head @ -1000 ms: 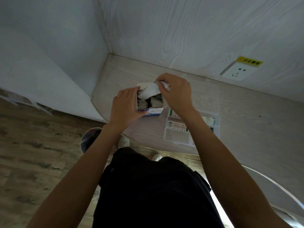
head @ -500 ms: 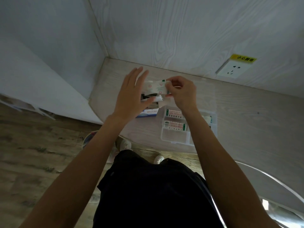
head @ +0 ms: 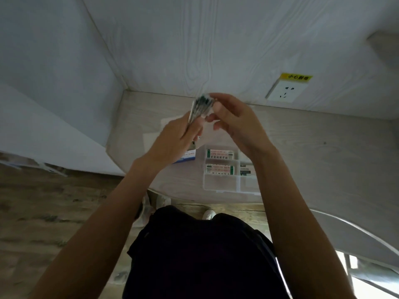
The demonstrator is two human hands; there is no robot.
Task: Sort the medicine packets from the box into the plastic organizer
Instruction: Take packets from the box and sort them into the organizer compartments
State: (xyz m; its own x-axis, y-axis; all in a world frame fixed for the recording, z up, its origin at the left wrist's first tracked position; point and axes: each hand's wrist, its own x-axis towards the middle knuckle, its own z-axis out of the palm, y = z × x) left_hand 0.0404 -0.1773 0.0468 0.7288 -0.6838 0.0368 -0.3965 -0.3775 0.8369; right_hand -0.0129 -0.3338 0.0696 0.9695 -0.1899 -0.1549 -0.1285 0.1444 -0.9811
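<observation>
Both hands are raised above the desk. My left hand [head: 174,137] grips the lower part of a stack of medicine packets [head: 199,107], seen edge-on with white and dark stripes. My right hand [head: 235,124] pinches the top of the same stack with fingertips. Below them, a blue-and-white medicine box [head: 187,158] lies on the desk, mostly hidden by my left wrist. The clear plastic organizer [head: 222,186] sits to its right; two of its compartments hold white packets [head: 219,154] with red and green print.
The light wooden desk [head: 323,152] fits into a corner, walls behind and at left. A wall socket [head: 286,91] with a yellow label sits at the back right. A curved chair frame [head: 345,229] is at the lower right.
Both hands have lifted the packets out of the box and higher above the desk. The stack has turned edge-on, and my left hand has closed on it.
</observation>
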